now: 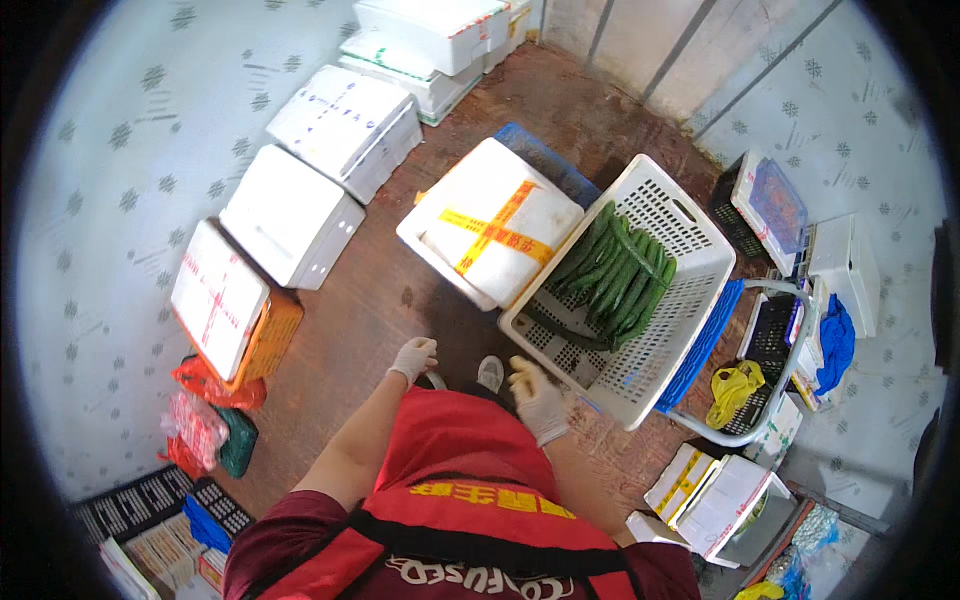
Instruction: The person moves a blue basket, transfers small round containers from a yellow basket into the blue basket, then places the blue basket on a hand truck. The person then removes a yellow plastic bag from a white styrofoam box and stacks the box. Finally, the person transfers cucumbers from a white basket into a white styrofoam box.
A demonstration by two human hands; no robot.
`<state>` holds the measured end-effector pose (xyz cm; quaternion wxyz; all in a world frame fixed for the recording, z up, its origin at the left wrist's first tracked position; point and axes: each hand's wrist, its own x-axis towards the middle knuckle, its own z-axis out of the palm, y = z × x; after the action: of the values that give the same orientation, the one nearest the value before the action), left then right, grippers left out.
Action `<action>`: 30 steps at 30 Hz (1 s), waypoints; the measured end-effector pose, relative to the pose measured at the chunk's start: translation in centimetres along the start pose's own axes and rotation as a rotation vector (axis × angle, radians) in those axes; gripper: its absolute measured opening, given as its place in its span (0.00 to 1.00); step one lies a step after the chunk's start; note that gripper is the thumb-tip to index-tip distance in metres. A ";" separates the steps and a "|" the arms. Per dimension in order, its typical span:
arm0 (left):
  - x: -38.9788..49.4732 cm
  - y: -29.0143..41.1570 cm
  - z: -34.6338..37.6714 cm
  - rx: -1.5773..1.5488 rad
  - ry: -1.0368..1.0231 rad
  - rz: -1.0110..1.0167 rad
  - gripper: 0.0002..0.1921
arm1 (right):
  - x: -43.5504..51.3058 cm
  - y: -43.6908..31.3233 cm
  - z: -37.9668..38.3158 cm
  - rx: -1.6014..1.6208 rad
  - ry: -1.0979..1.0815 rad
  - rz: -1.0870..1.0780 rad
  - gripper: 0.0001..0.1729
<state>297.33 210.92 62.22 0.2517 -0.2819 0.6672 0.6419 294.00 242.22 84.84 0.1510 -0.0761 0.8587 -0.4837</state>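
Note:
My left hand point(415, 361), in a pale thin glove, hangs low over the floor with its fingers curled in; nothing shows in it. My right hand point(541, 405), gloved too, is just off the near corner of a white perforated plastic crate point(651, 379). Its fingers are loosely bent and partly spread, with nothing visible between them. Long green cucumbers point(622, 281) lie bunched in the crate, and one lies apart along its near side. Left of the crate sits a white foam box point(480, 214) with yellow tape crossed over its lid.
White foam boxes point(292, 217) line the left wall, one on an orange crate point(274, 337). Bagged goods point(196, 420) lie nearby. At right stand a handled cart point(806, 330), a yellow bag point(735, 390) and cartons point(720, 502). A blue pallet point(544, 161) shows behind the taped box.

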 end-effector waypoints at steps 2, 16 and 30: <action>5.2 1.8 -1.9 -0.243 -0.075 -0.022 0.19 | 1.6 -1.2 1.8 0.035 -0.108 -0.020 0.20; 23.7 14.3 -6.3 -0.292 0.423 -0.601 0.21 | 6.5 -4.9 9.8 0.195 0.197 0.909 0.17; 18.6 45.7 -31.7 -0.641 0.189 0.021 0.28 | 19.8 -13.6 7.2 0.335 0.345 0.425 0.13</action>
<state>252.89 179.05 83.47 0.0806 -0.3983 0.4544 0.7927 277.49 223.82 89.29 0.1112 0.2141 0.7769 -0.5816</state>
